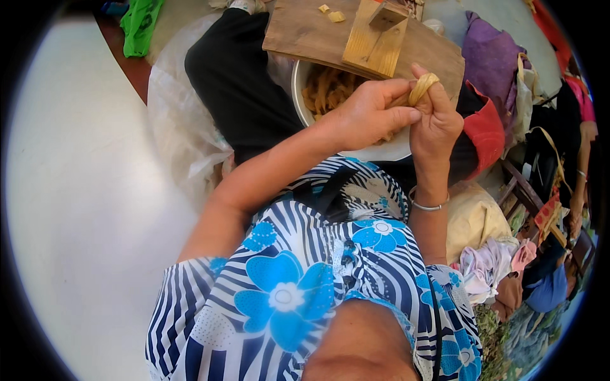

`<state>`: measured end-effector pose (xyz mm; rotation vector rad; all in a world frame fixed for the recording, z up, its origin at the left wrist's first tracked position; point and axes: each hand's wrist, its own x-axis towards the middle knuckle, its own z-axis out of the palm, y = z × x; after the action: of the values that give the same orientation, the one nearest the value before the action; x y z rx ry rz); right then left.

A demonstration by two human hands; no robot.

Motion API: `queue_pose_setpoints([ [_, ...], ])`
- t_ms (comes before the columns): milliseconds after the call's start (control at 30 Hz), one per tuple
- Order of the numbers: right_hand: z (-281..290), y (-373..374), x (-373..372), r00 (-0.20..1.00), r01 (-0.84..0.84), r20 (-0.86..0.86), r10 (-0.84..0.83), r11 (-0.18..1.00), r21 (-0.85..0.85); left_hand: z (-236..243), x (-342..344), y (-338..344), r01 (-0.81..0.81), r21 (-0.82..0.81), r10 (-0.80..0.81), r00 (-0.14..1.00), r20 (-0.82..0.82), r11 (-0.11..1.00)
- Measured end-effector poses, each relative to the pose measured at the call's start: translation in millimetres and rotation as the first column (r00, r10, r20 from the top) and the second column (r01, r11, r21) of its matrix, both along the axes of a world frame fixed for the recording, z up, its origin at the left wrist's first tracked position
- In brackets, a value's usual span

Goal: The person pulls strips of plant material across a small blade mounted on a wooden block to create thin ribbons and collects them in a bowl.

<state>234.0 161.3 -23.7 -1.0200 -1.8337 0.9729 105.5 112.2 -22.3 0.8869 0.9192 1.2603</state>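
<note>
A pale yellow strip is wound in a small coil around a raised finger of my right hand. Close beside it, my left hand is closed, thumb and fingers pinched against the coil and the right fingers. What the strip is made of I cannot tell. Below the hands sits a white basin holding many brownish-yellow strips, partly hidden by my left hand. Across the basin's far side lies a wooden board, with a wooden block on it carrying an upright piece.
Small yellow pieces lie on the board. Crumpled clear plastic spreads beside my left leg. To the right are a purple cloth, a red cloth and a beige sack. Another person's arm shows at the far right.
</note>
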Motion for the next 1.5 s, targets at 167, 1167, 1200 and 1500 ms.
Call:
queue_pose_setpoints([
  [167, -18.1, 5.9, 0.3, 0.942, 0.046, 0.324, -0.091, 0.989, 0.143, -27.7, -11.6, 6.0, 0.105, -0.294, -0.090, 0.994, 0.065, 0.950],
  [1167, -50.0, -3.7, 3.4, 0.912, 0.104, -0.332, -0.241, 0.918, -0.382, -65.8, -8.3, -3.1, -0.091, -0.225, 0.020, 0.954, -0.299, 0.970],
  [1200, -54.7, -1.1, 7.0, 0.898, 0.056, -0.380, -0.224, 0.913, -0.405, -64.3, -10.3, -9.8, -0.049, -0.317, -0.015, 0.980, -0.196, 0.947],
  [1500, -19.9, 15.3, 18.1, 0.994, 0.019, -0.102, -0.049, 0.959, -0.283, -46.2, -42.7, -25.3, 0.086, 0.428, 0.394, 0.261, -0.881, 0.900],
])
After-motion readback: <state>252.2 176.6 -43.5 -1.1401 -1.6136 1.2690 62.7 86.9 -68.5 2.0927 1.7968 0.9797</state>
